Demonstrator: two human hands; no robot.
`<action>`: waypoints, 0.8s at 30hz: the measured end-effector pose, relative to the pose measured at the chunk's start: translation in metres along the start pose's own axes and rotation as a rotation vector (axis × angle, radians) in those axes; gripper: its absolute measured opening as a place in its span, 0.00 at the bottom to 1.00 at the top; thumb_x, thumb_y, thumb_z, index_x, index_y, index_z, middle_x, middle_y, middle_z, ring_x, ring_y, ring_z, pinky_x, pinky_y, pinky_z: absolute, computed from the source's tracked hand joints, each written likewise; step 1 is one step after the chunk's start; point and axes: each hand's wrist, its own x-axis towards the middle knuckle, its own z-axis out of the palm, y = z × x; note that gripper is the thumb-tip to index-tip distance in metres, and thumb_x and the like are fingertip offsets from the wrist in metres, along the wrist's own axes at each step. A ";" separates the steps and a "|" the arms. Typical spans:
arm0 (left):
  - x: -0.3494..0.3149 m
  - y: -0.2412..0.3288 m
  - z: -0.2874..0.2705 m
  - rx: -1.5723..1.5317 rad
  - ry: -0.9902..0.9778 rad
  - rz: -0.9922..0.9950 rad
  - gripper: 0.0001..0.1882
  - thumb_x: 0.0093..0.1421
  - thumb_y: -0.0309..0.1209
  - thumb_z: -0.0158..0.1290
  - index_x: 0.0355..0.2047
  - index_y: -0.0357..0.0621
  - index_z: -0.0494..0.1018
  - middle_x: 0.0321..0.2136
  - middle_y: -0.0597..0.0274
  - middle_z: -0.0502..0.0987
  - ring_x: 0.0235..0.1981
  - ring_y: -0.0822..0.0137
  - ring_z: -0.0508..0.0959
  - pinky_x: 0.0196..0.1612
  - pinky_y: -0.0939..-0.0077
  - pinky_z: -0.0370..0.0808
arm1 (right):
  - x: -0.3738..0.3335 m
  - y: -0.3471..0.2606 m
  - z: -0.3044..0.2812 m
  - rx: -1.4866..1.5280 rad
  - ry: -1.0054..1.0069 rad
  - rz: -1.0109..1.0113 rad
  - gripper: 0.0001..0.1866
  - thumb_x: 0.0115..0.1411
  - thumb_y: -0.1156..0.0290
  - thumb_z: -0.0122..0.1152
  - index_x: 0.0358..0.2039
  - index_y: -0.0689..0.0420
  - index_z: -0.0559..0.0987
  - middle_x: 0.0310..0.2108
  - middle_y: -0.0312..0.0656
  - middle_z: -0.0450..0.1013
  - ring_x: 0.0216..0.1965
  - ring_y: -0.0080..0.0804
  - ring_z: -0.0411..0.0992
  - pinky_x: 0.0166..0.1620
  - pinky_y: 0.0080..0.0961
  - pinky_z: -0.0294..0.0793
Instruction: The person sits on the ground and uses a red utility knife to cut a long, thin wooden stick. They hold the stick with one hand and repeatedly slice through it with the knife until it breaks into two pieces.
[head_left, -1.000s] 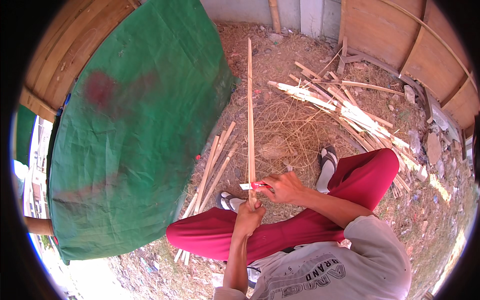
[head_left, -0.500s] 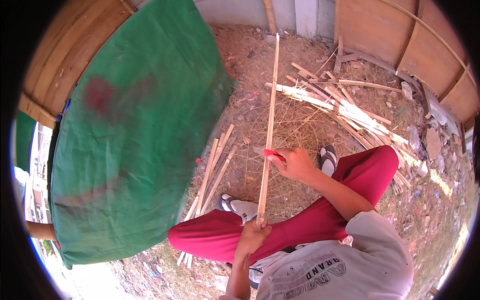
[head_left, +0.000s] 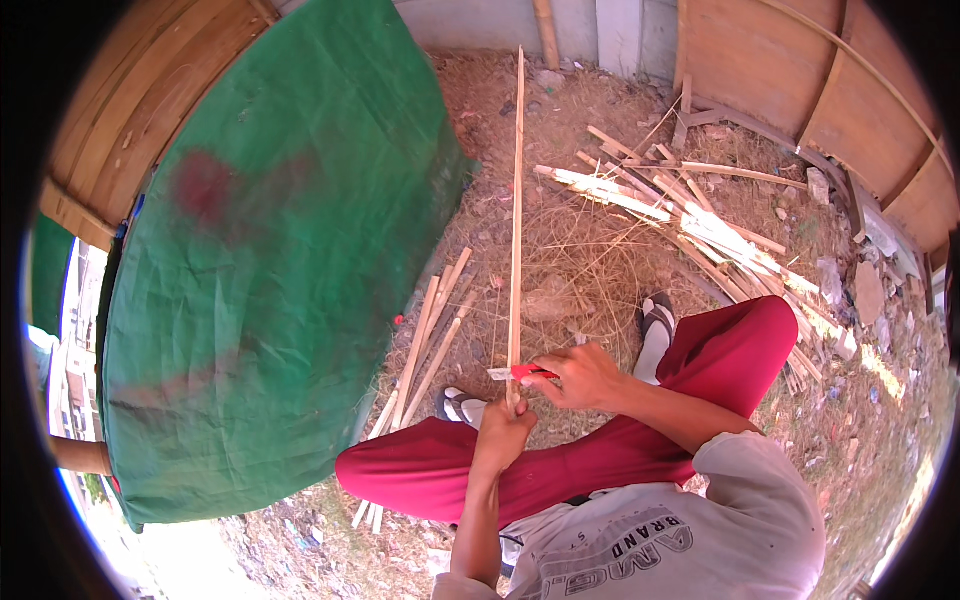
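Ahead of left hand [head_left: 504, 436] | wooden strip [head_left: 517, 220], near end gripped | right hand [head_left: 582, 378] curled round red knife [head_left: 528, 371], crossing strip

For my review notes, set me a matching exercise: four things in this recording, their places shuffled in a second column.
Things:
1. Long, thin, pale wooden strip
2. Red-handled, flat-bladed knife
3. Large green sheet
4. Big heap of pale wooden strips

Places:
A. Picture's left side
B. In the right hand
C. On the ground, picture's right half
D. Near end in the left hand

Pairs: 1-D, 2-B, 3-A, 4-C
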 end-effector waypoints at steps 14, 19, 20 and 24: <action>-0.008 0.004 -0.004 -0.058 -0.034 -0.139 0.07 0.55 0.22 0.53 0.25 0.42 0.66 0.17 0.69 0.67 0.20 0.77 0.65 0.23 0.73 0.63 | 0.002 0.003 0.016 -0.078 0.118 -0.074 0.20 0.63 0.49 0.61 0.34 0.54 0.86 0.23 0.42 0.80 0.17 0.41 0.76 0.17 0.35 0.72; -0.008 0.006 -0.001 0.001 0.009 -0.085 0.06 0.55 0.22 0.53 0.25 0.41 0.67 0.17 0.68 0.67 0.21 0.74 0.65 0.25 0.71 0.65 | 0.003 0.004 0.015 -0.071 0.084 -0.042 0.20 0.63 0.50 0.61 0.35 0.55 0.85 0.24 0.43 0.80 0.17 0.42 0.75 0.17 0.35 0.71; -0.008 0.006 -0.001 -0.016 0.009 -0.096 0.06 0.55 0.22 0.53 0.25 0.41 0.66 0.17 0.68 0.67 0.21 0.74 0.65 0.25 0.71 0.65 | 0.004 0.003 0.014 -0.060 0.089 -0.039 0.20 0.63 0.50 0.61 0.35 0.55 0.85 0.24 0.43 0.80 0.17 0.42 0.75 0.17 0.35 0.71; -0.006 0.007 0.000 -0.039 -0.006 -0.121 0.06 0.55 0.22 0.54 0.25 0.41 0.66 0.18 0.68 0.67 0.22 0.75 0.65 0.25 0.71 0.65 | 0.004 0.003 0.013 -0.065 0.083 -0.033 0.20 0.63 0.50 0.61 0.35 0.55 0.85 0.24 0.43 0.80 0.16 0.42 0.75 0.18 0.37 0.71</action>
